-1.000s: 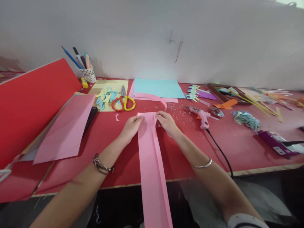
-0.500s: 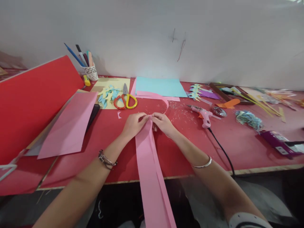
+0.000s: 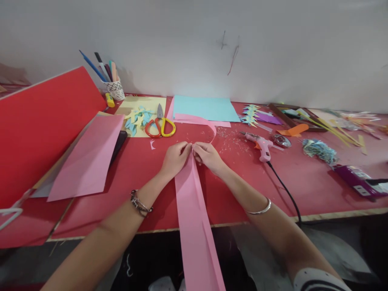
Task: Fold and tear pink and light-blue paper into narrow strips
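Note:
A long pink paper strip (image 3: 194, 218) runs from my fingertips down over the table's front edge, with a lengthwise fold or tear line near its right side. My left hand (image 3: 176, 159) pinches its far end between thumb and finger. Right beside it, my right hand (image 3: 208, 157) grips the same end, the thumbs nearly touching. A narrow curled pink strip (image 3: 212, 130) arcs away beyond my hands toward the blue sheet. Whether it joins the paper I hold is hidden by my fingers. Scissors (image 3: 160, 123) with red and yellow handles lie just past my left hand.
Light blue paper (image 3: 206, 108) lies by the wall, near cut paper pieces (image 3: 139, 119) on a yellow sheet. At right are a pink glue gun (image 3: 262, 145) with a cord, a brown tray (image 3: 291, 121) and a purple power strip (image 3: 357, 182). Pink sheets (image 3: 87, 157) and a pen cup (image 3: 115, 89) stand left.
My left hand has shifted slightly up and right, its fingers more curled around the paper's end. The right hand stays nearly in place, and the view has tilted a little.

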Demonstrator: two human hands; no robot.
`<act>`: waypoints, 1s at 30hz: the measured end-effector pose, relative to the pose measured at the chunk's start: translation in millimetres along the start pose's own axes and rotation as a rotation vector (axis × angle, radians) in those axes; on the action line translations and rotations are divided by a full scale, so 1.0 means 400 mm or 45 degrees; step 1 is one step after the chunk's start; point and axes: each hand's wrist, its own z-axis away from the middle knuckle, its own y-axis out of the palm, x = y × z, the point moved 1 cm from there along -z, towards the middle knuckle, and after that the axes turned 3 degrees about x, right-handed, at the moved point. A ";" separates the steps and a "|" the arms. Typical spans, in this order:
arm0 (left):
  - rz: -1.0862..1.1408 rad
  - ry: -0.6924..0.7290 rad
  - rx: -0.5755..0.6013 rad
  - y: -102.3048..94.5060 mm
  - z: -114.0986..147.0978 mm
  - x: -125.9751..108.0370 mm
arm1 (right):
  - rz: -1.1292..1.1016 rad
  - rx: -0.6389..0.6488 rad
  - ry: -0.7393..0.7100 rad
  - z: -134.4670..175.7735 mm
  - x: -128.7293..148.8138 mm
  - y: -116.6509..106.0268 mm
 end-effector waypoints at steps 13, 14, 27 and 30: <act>0.152 -0.089 -0.048 0.005 -0.007 0.001 | -0.086 -0.023 0.032 -0.001 -0.011 0.004; 0.154 -0.094 -0.053 0.004 -0.007 0.000 | -0.084 -0.025 0.032 0.000 -0.012 0.004; 0.290 -0.228 -0.128 -0.036 -0.015 0.014 | -0.107 -0.168 0.055 0.004 -0.004 -0.010; 0.465 -0.385 -0.134 -0.041 -0.016 0.023 | -0.144 -0.184 0.074 0.003 -0.005 -0.017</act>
